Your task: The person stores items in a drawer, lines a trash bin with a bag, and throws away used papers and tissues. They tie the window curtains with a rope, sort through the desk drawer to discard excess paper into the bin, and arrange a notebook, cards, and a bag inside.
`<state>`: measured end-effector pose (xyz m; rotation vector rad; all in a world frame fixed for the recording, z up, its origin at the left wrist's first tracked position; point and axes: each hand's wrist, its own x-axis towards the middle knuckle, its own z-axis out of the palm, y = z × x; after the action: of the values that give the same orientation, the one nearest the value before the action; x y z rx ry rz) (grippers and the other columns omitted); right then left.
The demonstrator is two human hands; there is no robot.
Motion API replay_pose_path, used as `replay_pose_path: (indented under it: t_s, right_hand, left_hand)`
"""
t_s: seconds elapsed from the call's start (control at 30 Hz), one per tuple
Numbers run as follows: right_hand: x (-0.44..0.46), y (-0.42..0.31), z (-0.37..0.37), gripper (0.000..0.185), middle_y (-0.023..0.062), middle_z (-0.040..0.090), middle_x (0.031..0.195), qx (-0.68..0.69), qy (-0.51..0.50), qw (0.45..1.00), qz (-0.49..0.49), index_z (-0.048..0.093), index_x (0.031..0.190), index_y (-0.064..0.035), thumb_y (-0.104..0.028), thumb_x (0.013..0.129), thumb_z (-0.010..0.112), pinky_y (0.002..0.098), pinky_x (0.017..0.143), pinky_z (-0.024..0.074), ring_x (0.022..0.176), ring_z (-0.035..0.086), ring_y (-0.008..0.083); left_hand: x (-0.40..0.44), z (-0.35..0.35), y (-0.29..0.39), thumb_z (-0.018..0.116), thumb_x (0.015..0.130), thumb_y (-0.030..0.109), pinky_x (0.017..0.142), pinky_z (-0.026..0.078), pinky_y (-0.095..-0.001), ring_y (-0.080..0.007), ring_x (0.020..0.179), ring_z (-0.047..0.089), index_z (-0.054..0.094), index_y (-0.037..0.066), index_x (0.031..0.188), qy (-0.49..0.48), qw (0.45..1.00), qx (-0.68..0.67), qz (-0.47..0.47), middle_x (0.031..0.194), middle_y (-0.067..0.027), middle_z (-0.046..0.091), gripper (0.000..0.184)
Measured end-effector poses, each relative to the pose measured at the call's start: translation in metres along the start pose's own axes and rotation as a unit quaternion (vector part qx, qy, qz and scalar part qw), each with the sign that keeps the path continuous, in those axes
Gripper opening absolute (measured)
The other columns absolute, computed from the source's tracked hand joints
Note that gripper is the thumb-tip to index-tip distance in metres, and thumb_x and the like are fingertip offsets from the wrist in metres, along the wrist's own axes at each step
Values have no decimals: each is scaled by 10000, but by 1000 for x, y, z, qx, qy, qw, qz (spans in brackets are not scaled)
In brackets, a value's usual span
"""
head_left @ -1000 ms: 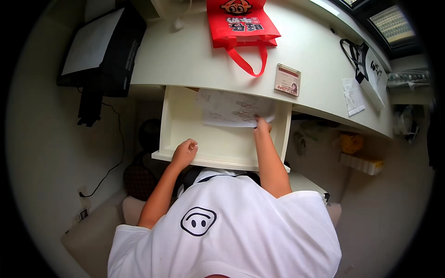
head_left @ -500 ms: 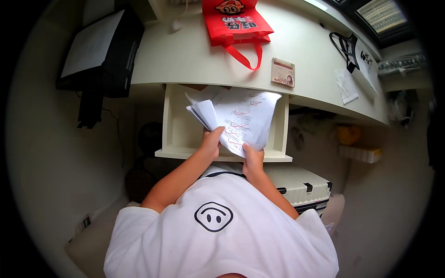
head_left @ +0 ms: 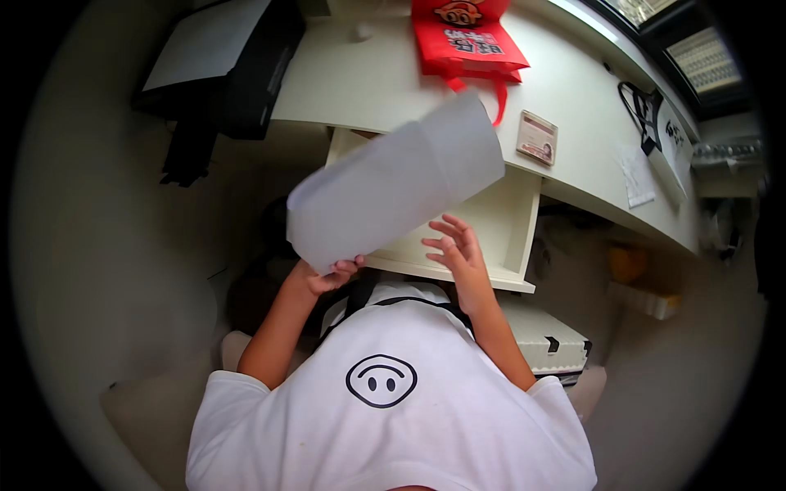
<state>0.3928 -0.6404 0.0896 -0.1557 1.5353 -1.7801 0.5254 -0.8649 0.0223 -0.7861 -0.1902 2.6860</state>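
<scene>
Pale, blank-looking paper sheets [head_left: 393, 180] hang above the open drawer [head_left: 516, 221], slanting up to the right, their far end curled. My left hand [head_left: 327, 277] grips them at the lower left edge, fingers closed. Just right of the paper, my right hand [head_left: 458, 245] has its fingers spread and holds nothing. The paper hides much of the drawer's inside.
On the white desk [head_left: 360, 82] are a red bag [head_left: 475, 41], a small flat case [head_left: 537, 137] and a white bag with black handles [head_left: 667, 135]. A black printer [head_left: 237, 82] is at left. A white suitcase [head_left: 540, 335] stands below the drawer.
The marked papers came up out of the drawer into both hands; now they are turned, showing a blank side, and are raised leftward. My right hand has let go of them.
</scene>
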Motion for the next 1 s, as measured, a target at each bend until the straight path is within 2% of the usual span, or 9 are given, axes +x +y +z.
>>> replay_pose_path:
  t_s: [0.1, 0.23, 0.43, 0.5, 0.57, 0.6, 0.67, 0.83, 1.0]
  right_hand:
    - [17, -1, 0, 388, 120, 497, 1166, -47, 9, 999, 6, 420, 1203, -30, -220, 880, 518, 307, 827, 428, 991, 528, 193]
    - [34, 31, 2, 311, 94, 540, 1105, -194, -44, 980, 14, 476, 1142, -22, -193, 883, 503, 287, 816, 424, 955, 551, 174]
    - [39, 56, 31, 253, 89, 568, 1062, -254, -164, 952, 52, 531, 1055, -8, -184, 873, 526, 294, 769, 452, 902, 569, 193]
    - [44, 57, 43, 295, 95, 556, 1091, -217, -198, 953, 70, 521, 1089, -15, -232, 893, 488, 304, 810, 436, 939, 555, 197]
    - [49, 53, 54, 340, 102, 543, 1120, -181, -223, 954, 88, 510, 1122, -21, -281, 913, 449, 313, 851, 419, 976, 542, 200]
    - [51, 49, 62, 401, 110, 532, 1145, -130, -229, 957, 124, 476, 1163, -12, -326, 929, 386, 332, 886, 398, 1016, 521, 202]
    - [54, 38, 76, 543, 133, 510, 1192, -35, -258, 949, 179, 398, 1250, -1, -425, 944, 252, 375, 958, 345, 1084, 478, 213]
    - [70, 73, 68, 491, 138, 533, 1154, -17, -248, 950, 189, 426, 1215, 8, -386, 942, 318, 366, 944, 361, 1051, 507, 232]
    - [49, 94, 51, 465, 126, 522, 1138, -495, -274, 820, -89, 445, 1193, -61, -241, 794, 600, 386, 854, 420, 1015, 514, 297]
  left_hand:
    - [-40, -6, 2, 402, 891, 347, 409, 414, -219, -200, 557, 477, 367, -11, 1175, -96, 994, -52, -24, 912, -249, 418, 458]
    - [-104, -34, 4, 434, 876, 346, 394, 451, -224, -208, 538, 499, 378, -54, 1142, -118, 987, -40, 103, 911, -266, 437, 483]
    - [-170, -85, -13, 445, 879, 321, 317, 389, -216, -226, 437, 484, 468, -50, 1046, -16, 906, 73, 416, 873, -290, 501, 408]
    - [-174, -96, -16, 492, 863, 267, 430, 480, -250, -243, 594, 575, 507, -26, 1073, -16, 881, 147, 450, 966, -262, 542, 360]
    - [-165, -95, -21, 540, 842, 171, 858, 447, -343, -211, 1036, 531, 412, -16, 1253, 288, 726, 295, 551, 1151, -145, 533, 469]
    - [-162, -104, -14, 580, 796, 122, 853, 438, -338, -214, 999, 544, 411, -48, 1224, 320, 766, 148, 538, 1114, -137, 542, 490]
    - [-158, -83, -11, 592, 764, 89, 837, 442, -342, -220, 982, 547, 426, -52, 1198, 330, 728, 226, 556, 1091, -139, 546, 485]
    - [-165, -76, -16, 589, 694, 20, 830, 434, -359, -248, 976, 538, 455, -54, 1149, 359, 686, 219, 593, 1060, -153, 546, 480]
    - [-210, -196, -48, 585, 709, 43, 856, 422, -363, -250, 1000, 524, 454, -66, 1163, 397, 679, 184, 590, 1088, -150, 540, 485]
